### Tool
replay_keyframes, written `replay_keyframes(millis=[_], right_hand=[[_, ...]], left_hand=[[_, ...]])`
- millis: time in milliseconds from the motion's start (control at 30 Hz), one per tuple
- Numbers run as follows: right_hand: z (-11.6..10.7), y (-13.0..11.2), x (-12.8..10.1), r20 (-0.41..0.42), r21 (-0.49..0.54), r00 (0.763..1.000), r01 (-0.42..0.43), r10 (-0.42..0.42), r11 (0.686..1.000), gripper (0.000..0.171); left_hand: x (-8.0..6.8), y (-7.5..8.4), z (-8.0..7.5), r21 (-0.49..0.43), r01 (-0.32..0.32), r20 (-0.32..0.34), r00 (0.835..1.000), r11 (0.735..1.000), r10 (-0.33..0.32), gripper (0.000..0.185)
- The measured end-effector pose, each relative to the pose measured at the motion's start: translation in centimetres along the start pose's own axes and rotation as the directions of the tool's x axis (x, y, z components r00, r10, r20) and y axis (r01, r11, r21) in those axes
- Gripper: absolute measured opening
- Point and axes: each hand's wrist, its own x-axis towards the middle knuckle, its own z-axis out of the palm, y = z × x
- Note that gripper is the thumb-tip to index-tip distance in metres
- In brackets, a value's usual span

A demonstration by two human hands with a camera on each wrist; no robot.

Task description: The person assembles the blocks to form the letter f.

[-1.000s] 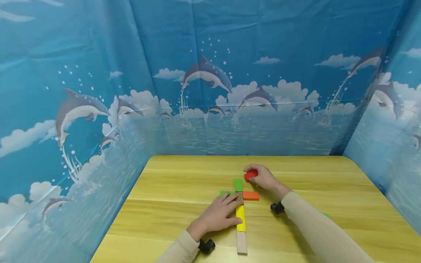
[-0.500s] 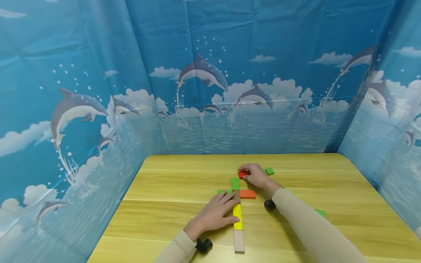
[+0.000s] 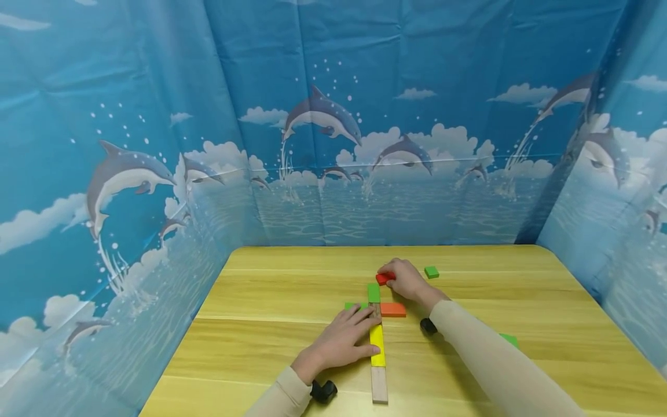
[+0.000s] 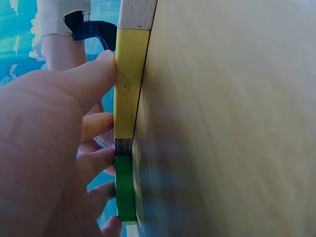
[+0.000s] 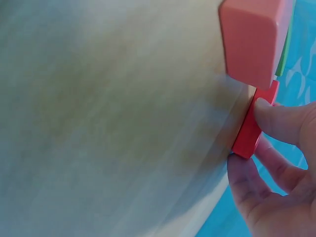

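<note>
In the head view my right hand [image 3: 411,282] pinches a red block [image 3: 383,278] just beyond the far end of a row of blocks. The right wrist view shows the thumb on one side of it and fingertips at its near end. My left hand [image 3: 337,341] rests with spread fingers along the row, touching the yellow block [image 3: 377,347] and the dark brown block [image 3: 375,313]. The row also has a green block [image 3: 373,292] at the far end and a pale wooden block [image 3: 379,386] at the near end. An orange block [image 3: 393,310] juts right; a green one [image 3: 350,305], partly hidden by fingers, juts left.
A small green block [image 3: 431,271] lies behind the right hand. Another green block [image 3: 509,339] shows partly past the right sleeve. The yellow wood-grain table [image 3: 260,324] is enclosed by a blue dolphin-print curtain [image 3: 292,214].
My right hand has carried the red block left, closer above the row's far green block, and the small green block behind it has come into view. The left hand keeps its place.
</note>
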Motion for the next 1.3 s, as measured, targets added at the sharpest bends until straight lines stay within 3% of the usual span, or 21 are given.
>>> replay_keyframes(millis=[333, 1300], right_hand=[[0.1, -0.4, 0.6, -0.008, -0.110, 0.997, 0.070, -0.072, 0.991, 0.036], [0.2, -1.5, 0.8, 0.016, -0.065, 0.997, 0.076, -0.075, 0.995, 0.039]], left_hand=[[-0.1, -0.2, 0.1, 0.006, -0.005, 0.001, 1.000, 1.000, 0.005, 0.064], [-0.3, -0.4, -0.1, -0.004, -0.010, 0.005, 1.000, 1.000, 0.010, 0.065]])
